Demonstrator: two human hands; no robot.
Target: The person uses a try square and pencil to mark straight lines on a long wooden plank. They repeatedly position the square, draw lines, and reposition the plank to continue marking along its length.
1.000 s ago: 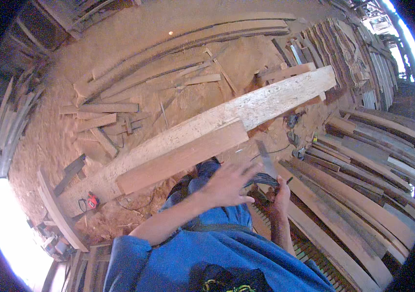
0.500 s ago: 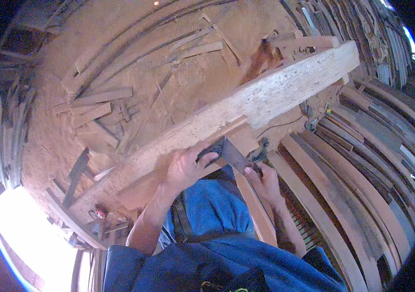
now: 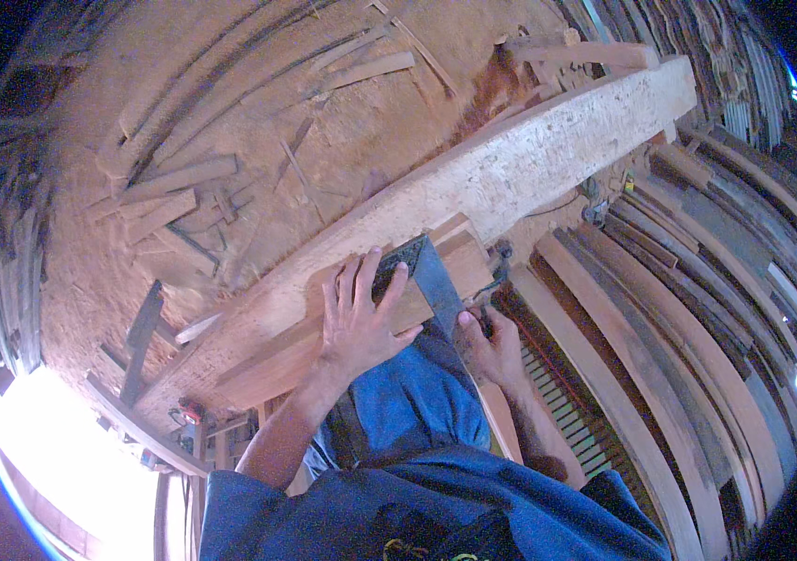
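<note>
Here's the left hand (image 3: 359, 323), fingers spread, pressing down over the dark stock of a square (image 3: 398, 266) on the shorter board (image 3: 263, 376), and that board lies along the near side of a long, pale beam (image 3: 534, 159). The square's blade (image 3: 442, 280) slants across the board near its right end and runs out past the near edge, where the right hand (image 3: 495, 351) sits with fingers curled on a small dark thing (image 3: 485, 323), too blurred to name, right beside the blade. Hands apart, then, one at each side of the square! The left hand hides part of the stock and the wood below it. Just off the board's right end there's a dark object (image 3: 501, 260), and farther right a yellow patch (image 3: 628, 183), any lettering too small to read; the yellow-green marks on the blue shirt (image 3: 323, 505) are a blur too. Planks (image 3: 595, 327) crowd the right side, offcuts (image 3: 169, 217) litter the sawdusty ground (image 3: 263, 154) beyond the beam, and a little red item (image 3: 192, 411) sits near its left end.
</note>
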